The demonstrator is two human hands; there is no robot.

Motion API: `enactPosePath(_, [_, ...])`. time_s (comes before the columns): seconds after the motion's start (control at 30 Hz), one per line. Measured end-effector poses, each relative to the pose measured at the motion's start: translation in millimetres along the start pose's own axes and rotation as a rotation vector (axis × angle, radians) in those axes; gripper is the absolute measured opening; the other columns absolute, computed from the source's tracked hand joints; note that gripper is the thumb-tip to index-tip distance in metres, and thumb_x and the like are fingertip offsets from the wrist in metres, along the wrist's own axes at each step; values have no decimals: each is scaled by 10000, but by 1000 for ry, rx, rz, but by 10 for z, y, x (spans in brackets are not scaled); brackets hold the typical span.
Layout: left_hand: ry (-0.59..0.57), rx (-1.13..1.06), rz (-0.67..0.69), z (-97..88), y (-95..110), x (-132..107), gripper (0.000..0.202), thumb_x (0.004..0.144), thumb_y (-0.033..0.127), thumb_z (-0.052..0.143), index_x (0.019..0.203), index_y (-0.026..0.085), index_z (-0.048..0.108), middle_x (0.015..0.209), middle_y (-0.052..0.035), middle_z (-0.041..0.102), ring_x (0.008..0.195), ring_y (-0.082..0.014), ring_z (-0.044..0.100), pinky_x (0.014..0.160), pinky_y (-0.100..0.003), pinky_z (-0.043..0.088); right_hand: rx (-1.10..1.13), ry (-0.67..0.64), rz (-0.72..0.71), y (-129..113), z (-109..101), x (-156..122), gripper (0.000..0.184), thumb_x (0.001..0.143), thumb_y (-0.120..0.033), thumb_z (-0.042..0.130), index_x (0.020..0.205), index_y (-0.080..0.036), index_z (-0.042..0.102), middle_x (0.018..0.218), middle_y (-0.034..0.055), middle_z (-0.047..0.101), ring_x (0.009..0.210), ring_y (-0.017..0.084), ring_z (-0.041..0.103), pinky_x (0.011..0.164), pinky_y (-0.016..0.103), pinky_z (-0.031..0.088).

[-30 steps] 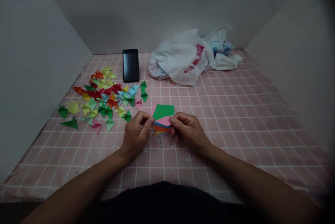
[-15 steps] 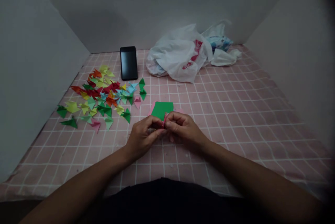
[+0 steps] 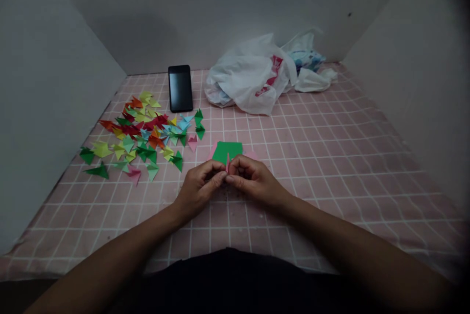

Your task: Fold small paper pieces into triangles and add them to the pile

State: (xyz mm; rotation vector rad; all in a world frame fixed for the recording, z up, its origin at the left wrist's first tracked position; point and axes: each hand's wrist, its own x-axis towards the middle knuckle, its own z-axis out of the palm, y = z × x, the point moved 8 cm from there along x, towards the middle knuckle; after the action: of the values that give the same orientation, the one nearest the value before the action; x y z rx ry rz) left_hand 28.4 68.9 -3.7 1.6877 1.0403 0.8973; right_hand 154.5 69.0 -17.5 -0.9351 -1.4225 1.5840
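Between my two hands, a small folded piece of pink paper (image 3: 227,161) stands on edge, narrow side toward me. My left hand (image 3: 200,184) pinches it from the left with thumb and fingers. From the right, my right hand (image 3: 253,177) pinches the same paper, its thumb tip meeting the left one. Just behind the fingers lies a green paper square (image 3: 228,149), with pink paper (image 3: 250,155) showing from under it on both sides. The lower part of these sheets is hidden by my hands.
Many small folded paper shapes (image 3: 147,152) in several colours are spread on the left. A black phone (image 3: 180,88) lies behind them. A white plastic bag (image 3: 246,76) and a smaller blue-patterned packet (image 3: 308,59) rest by the back wall. A pink checked cloth (image 3: 330,157) covers the table.
Both hands have shifted slightly left. The pink paper has turned from a slant to nearly upright, and my right fingers have moved, showing more of it.
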Motion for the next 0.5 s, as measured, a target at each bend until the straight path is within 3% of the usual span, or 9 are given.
enactPosePath(0.13, [-6, 21, 21, 4, 21, 3, 170, 951, 270, 572, 910, 163, 697, 816, -37, 692, 740, -145, 633, 686, -263, 487, -70, -15, -54, -30, 8, -7, 259, 881, -360, 702, 777, -204, 524, 673, -52, 450, 594, 97, 383, 548, 275, 307])
enactPosePath(0.33, [41, 71, 47, -25, 62, -5, 148, 920, 237, 587, 820, 174, 677, 734, -23, 680, 662, -135, 623, 626, -248, 485, -51, 7, -2, 11, 11, -14, 325, 857, -409, 729, 759, -216, 486, 673, -50, 448, 601, 99, 377, 547, 264, 312])
enactPosePath(0.5, [105, 51, 4, -60, 45, -4, 144, 897, 238, 599, 782, 171, 655, 705, -14, 667, 639, -126, 611, 602, -231, 489, -38, 55, 14, 8, -20, -24, 229, 868, -382, 688, 824, -211, 542, 710, -30, 525, 607, 103, 446, 552, 258, 352])
